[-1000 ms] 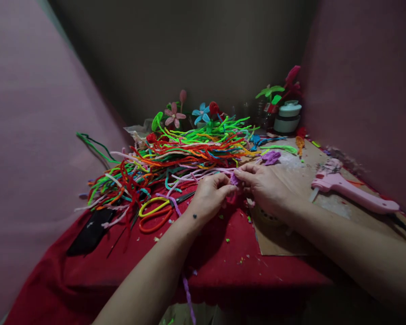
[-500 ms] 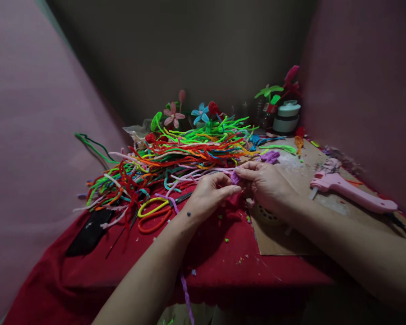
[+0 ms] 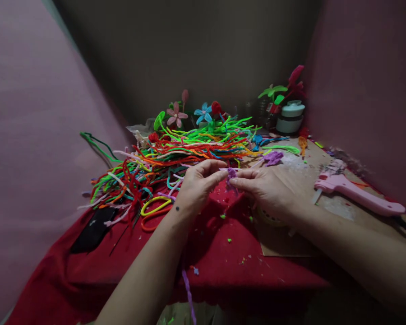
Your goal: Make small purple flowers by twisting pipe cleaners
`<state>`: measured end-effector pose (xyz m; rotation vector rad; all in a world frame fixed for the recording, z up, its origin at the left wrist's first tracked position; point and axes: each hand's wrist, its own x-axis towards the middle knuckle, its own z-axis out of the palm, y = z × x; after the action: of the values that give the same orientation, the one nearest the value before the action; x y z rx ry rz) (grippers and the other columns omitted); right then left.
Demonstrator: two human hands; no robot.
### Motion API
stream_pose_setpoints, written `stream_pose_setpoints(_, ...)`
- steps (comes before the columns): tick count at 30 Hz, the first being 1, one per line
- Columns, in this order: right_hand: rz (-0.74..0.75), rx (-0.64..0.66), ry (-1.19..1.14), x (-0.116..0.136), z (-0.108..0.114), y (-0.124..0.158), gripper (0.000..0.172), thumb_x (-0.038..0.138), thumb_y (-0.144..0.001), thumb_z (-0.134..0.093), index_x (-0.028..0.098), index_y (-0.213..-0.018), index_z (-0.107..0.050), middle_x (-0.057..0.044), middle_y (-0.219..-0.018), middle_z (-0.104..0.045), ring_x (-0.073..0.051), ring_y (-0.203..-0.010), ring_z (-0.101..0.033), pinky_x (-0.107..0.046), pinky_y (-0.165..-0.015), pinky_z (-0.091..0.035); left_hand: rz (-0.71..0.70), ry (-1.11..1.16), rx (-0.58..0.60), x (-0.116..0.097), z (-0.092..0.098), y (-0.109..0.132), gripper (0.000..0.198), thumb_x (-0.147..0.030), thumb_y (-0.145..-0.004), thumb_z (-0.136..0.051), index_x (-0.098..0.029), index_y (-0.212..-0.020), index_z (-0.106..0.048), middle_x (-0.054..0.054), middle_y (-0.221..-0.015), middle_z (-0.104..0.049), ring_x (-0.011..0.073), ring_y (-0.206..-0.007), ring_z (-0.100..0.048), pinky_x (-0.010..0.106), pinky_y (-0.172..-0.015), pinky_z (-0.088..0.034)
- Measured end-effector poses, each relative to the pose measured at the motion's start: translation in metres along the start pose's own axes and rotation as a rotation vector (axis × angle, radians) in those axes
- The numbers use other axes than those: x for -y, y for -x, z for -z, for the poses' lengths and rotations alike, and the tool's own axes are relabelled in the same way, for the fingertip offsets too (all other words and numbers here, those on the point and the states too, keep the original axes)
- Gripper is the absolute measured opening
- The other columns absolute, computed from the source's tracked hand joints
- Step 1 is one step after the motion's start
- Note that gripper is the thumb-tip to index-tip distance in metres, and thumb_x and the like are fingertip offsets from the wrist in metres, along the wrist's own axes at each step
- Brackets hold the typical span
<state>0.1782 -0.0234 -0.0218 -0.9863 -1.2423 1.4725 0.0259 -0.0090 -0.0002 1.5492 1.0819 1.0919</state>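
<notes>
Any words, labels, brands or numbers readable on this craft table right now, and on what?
None readable.
The pink plastic glue gun shows no legible mark.
The white round lidded jar at the back is too small and dim to tell.
The small purple fuzzy pipe-cleaner piece, pinched between left hand and right hand, bears no text.

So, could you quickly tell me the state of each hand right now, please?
Left hand: closed, pinching the purple pipe-cleaner piece.
Right hand: closed, pinching the same piece from the other side.
</notes>
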Motion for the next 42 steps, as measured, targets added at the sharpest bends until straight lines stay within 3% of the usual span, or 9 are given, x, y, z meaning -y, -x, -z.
stream_pose_setpoints(5,0.008,0.082,0.018,-0.002,-0.001,0.001,0.02,0.029,-0.066,-0.063,0.014,-0.056,-0.053,0.005,-0.05,-0.041,-0.005,-0.046,-0.028,-0.023,-0.045,-0.02,0.01,0.016,0.102,-0.001,-0.001,0.002,0.023,-0.03,-0.069,-0.063,-0.013,-0.084,-0.067,-0.001,-0.062,-0.057,0.0063,-0.051,-0.042,0.021,-0.051,-0.032)
stream_pose_setpoints(12,-0.02,0.171,0.05,-0.001,-0.002,0.004,0.022,0.029,-0.07,-0.057,0.016,-0.055,-0.047,0.007,-0.047,-0.036,-0.005,-0.044,-0.025,-0.024,-0.045,-0.017,-0.046,-0.094,0.158,-0.004,0.0,0.003,0.014,-0.027,-0.074,-0.058,-0.013,-0.071,-0.059,-0.003,-0.057,-0.048,0.0057,-0.05,-0.038,0.02,-0.048,-0.029)
stream_pose_setpoints(19,0.0,0.149,0.193,-0.001,-0.002,0.003,0.024,0.034,-0.073,-0.055,0.017,-0.058,-0.048,0.006,-0.05,-0.037,-0.007,-0.045,-0.027,-0.024,-0.045,-0.019,-0.177,-0.476,-0.012,0.002,-0.005,0.006,0.013,-0.023,-0.077,-0.05,-0.016,-0.067,-0.055,-0.003,-0.057,-0.05,0.0079,-0.052,-0.042,0.02,-0.053,-0.033)
stream_pose_setpoints(23,0.078,0.099,0.276,-0.001,-0.003,0.004,0.028,0.034,-0.076,-0.052,0.017,-0.054,-0.045,0.005,-0.051,-0.035,-0.007,-0.048,-0.027,-0.024,-0.046,-0.02,-0.235,-0.508,-0.102,0.004,-0.007,0.007,0.013,-0.023,-0.078,-0.049,-0.017,-0.068,-0.054,-0.002,-0.059,-0.052,0.0092,-0.056,-0.045,0.021,-0.056,-0.034)
stream_pose_setpoints(26,0.13,0.058,0.289,-0.002,-0.004,0.004,0.03,0.035,-0.077,-0.051,0.018,-0.053,-0.045,0.004,-0.052,-0.036,-0.008,-0.049,-0.028,-0.023,-0.047,-0.022,-0.126,-0.361,-0.085,0.001,-0.008,0.006,0.014,-0.027,-0.077,-0.052,-0.016,-0.067,-0.054,-0.004,-0.053,-0.047,0.0075,-0.049,-0.04,0.02,-0.051,-0.033)
stream_pose_setpoints(31,0.137,0.025,0.286,-0.005,-0.004,0.003,0.025,0.033,-0.077,-0.049,0.017,-0.057,-0.051,0.003,-0.055,-0.04,-0.009,-0.05,-0.031,-0.024,-0.048,-0.025,0.108,-0.072,0.085,-0.005,-0.008,0.006,0.02,-0.032,-0.069,-0.063,-0.015,-0.069,-0.053,-0.008,-0.047,-0.043,0.0034,-0.038,-0.033,0.018,-0.04,-0.026)
stream_pose_setpoints(38,0.15,-0.051,0.381,-0.006,-0.004,0.002,0.021,0.024,-0.075,-0.047,0.016,-0.058,-0.057,0.004,-0.05,-0.043,-0.008,-0.047,-0.033,-0.023,-0.047,-0.026,0.107,-0.083,-0.016,-0.003,-0.015,0.008,0.019,-0.029,-0.069,-0.063,-0.014,-0.064,-0.053,-0.006,-0.043,-0.049,0.0043,-0.034,-0.039,0.016,-0.035,-0.027)
stream_pose_setpoints(42,0.139,-0.027,0.482,-0.006,-0.004,0.003,0.022,0.019,-0.072,-0.046,0.015,-0.057,-0.061,0.001,-0.052,-0.054,-0.01,-0.048,-0.042,-0.023,-0.048,-0.031,0.156,-0.106,-0.016,0.0,-0.018,0.009,0.015,-0.027,-0.073,-0.058,-0.015,-0.066,-0.052,-0.005,-0.041,-0.05,0.0065,-0.031,-0.042,0.017,-0.032,-0.029)
